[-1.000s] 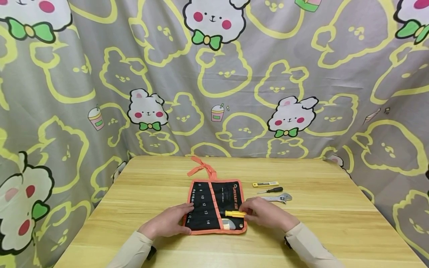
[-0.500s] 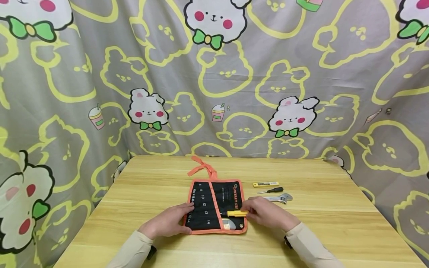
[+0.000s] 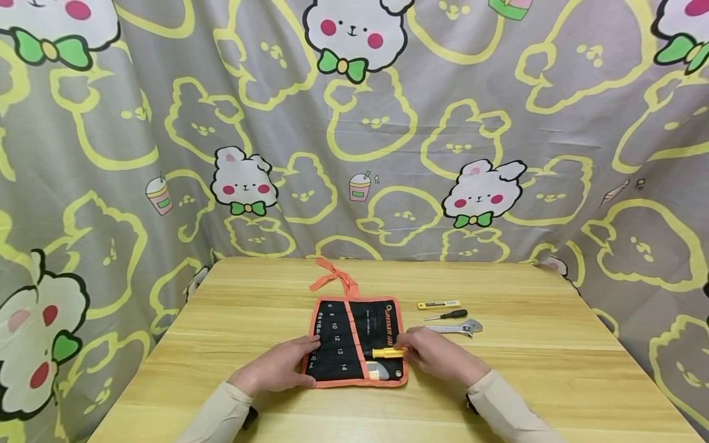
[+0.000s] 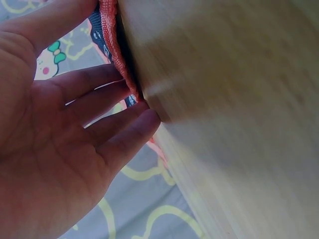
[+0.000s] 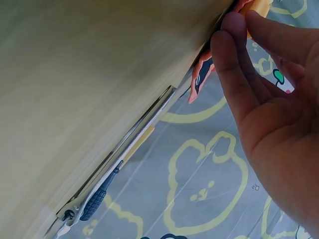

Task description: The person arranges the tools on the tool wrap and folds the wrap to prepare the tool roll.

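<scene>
A black tool pouch (image 3: 327, 347) with orange trim lies spread on the table, numbered slots showing. My left hand (image 3: 279, 364) rests along its left edge, fingers nearly straight; in the left wrist view the fingertips (image 4: 149, 117) touch the trim. My right hand (image 3: 440, 354) pinches the end of a yellow-handled screwdriver (image 3: 386, 353) between thumb and fingers. Its dark shaft points left at the orange band of the pocket, and the tip is hidden there. Just below it, a grey piece with a pale yellow label (image 3: 379, 371) sticks out of the pouch's lower pocket.
Right of the pouch lie a yellow flat case (image 3: 439, 304), a small black-handled screwdriver (image 3: 451, 314) and an adjustable wrench (image 3: 465, 327), partly behind my right hand. An orange tie (image 3: 335, 277) extends behind the pouch. A patterned curtain (image 3: 354, 135) surrounds the wooden table (image 3: 249, 295).
The yellow-handled screwdriver shifted slightly right, then slid back left toward the pocket band, my right hand moving with it. My left hand has stayed in place.
</scene>
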Tool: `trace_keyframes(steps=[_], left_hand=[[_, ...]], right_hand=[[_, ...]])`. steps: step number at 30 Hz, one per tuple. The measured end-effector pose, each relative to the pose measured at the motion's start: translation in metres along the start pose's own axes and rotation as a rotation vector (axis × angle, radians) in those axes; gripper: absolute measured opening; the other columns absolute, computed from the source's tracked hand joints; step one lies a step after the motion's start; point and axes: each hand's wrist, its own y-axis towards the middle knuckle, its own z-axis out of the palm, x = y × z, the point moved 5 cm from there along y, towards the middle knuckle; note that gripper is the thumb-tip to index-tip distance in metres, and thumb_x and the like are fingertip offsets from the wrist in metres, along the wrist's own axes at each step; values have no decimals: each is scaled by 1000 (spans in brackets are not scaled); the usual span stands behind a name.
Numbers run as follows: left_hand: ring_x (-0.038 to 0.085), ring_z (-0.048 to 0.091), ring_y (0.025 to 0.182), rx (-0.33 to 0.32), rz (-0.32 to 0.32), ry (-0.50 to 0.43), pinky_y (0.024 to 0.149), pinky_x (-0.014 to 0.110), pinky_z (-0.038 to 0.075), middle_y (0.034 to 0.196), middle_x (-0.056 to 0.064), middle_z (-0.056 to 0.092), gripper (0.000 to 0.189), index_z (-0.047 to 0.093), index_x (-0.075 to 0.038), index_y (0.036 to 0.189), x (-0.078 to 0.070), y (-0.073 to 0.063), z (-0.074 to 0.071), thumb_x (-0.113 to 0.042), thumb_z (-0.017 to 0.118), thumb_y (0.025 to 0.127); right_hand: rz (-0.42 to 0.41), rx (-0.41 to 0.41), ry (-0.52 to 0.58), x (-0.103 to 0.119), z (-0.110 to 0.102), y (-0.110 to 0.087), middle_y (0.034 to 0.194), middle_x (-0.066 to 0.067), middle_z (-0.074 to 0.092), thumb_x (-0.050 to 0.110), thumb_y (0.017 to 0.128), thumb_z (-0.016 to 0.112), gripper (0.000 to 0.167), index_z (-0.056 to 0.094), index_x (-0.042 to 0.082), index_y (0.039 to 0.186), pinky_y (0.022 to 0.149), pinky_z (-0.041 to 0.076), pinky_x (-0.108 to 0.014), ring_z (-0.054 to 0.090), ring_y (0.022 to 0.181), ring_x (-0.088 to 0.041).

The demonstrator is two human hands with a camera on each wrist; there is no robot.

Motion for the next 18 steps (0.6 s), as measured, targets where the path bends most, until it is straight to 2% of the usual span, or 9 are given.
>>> trace_keyframes(steps=[11, 16, 18], left_hand=[[38, 45, 144, -2, 14, 2, 116, 55, 39, 156, 18, 46, 77, 53, 1, 147, -1, 0, 0, -37, 83, 86], [38, 44, 144, 5, 20, 0, 116, 55, 39, 157, 17, 46, 78, 53, 2, 147, 0, 0, 0, -38, 82, 87], [38, 43, 145, 9, 21, -6, 116, 56, 39, 157, 17, 45, 78, 52, 2, 147, 0, 1, 0, -39, 82, 87]], right_hand=[[-9, 3, -25, 6, 4, 4, 105, -5, 75, 2, 97, 67, 22, 77, 9, 115, 79, 60, -29, 68, 91, -8], [26, 31, -21, 6, 6, 8, 105, -3, 75, 6, 99, 66, 21, 76, 9, 116, 77, 60, -28, 67, 91, -6], [48, 39, -3, 5, 6, 8, 99, 0, 74, 8, 99, 67, 20, 75, 8, 117, 74, 58, -26, 65, 84, -4]])
